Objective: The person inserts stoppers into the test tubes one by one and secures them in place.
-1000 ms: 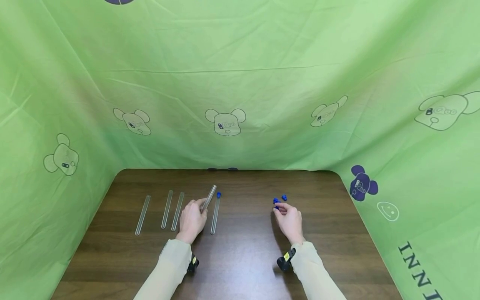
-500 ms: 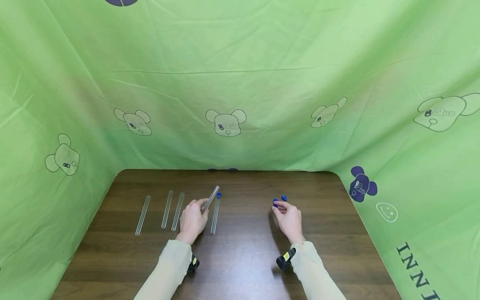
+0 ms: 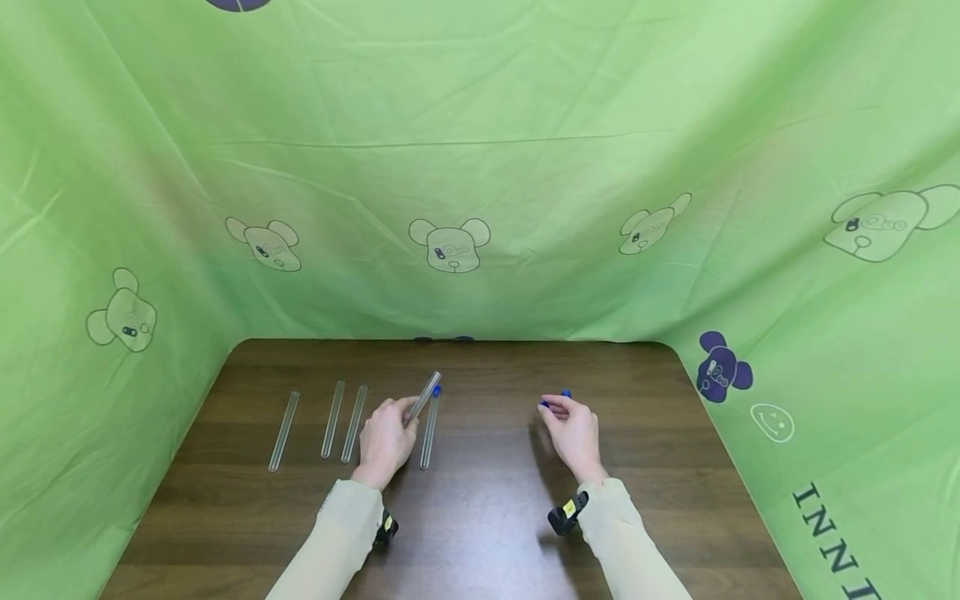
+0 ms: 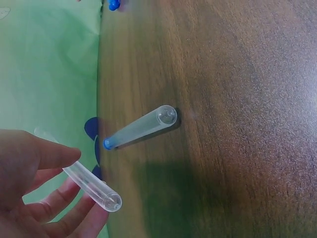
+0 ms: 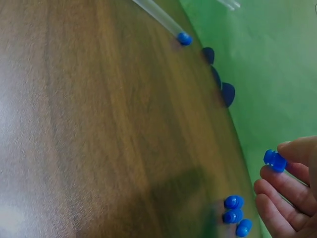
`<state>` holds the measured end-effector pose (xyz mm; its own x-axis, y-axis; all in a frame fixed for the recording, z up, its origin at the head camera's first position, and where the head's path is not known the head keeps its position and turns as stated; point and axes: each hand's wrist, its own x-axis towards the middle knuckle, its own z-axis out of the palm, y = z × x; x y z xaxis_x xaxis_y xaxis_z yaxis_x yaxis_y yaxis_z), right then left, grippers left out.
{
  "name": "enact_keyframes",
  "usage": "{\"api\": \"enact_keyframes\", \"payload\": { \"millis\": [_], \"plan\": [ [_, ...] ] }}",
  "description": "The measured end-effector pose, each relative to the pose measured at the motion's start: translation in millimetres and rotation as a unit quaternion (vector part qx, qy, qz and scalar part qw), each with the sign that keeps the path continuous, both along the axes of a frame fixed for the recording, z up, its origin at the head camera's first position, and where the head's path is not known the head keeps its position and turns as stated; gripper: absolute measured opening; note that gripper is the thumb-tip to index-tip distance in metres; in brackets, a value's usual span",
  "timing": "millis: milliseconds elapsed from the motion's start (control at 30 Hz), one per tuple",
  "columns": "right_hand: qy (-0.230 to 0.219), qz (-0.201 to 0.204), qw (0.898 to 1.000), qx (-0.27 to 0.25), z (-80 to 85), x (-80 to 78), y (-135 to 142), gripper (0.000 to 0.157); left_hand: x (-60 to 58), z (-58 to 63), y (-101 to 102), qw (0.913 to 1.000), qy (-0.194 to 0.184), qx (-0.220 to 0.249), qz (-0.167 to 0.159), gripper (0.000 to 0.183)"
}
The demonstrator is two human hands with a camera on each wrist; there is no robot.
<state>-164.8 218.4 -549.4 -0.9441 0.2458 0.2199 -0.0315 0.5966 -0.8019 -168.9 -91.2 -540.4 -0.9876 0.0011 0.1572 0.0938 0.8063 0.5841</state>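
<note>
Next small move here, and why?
Probably bring the right hand over to the left hand, lining up the blue cap with the far end of the held tube. The cap is already pinched and off the table, that tube end shows no cap, and the tube on the table beside it already wears one.

My left sleeve [image 3: 330, 529] and right sleeve [image 3: 630, 533] are plain, pale cream cloth. At each wrist I wear a small black camera [image 3: 567, 517] with a yellow label [image 3: 570, 507].
</note>
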Motion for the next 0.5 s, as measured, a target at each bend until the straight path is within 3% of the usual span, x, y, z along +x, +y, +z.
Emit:
{"api": "enact_keyframes", "payload": {
  "millis": [500],
  "plan": [
    [0.017, 0.015, 1.000, -0.017, 12.6, -1.3, -9.5, 0.021, 1.8, -1.7, 4.3, 0.9998, 0.012, 0.001, -0.013, 0.036]
  ]
}}
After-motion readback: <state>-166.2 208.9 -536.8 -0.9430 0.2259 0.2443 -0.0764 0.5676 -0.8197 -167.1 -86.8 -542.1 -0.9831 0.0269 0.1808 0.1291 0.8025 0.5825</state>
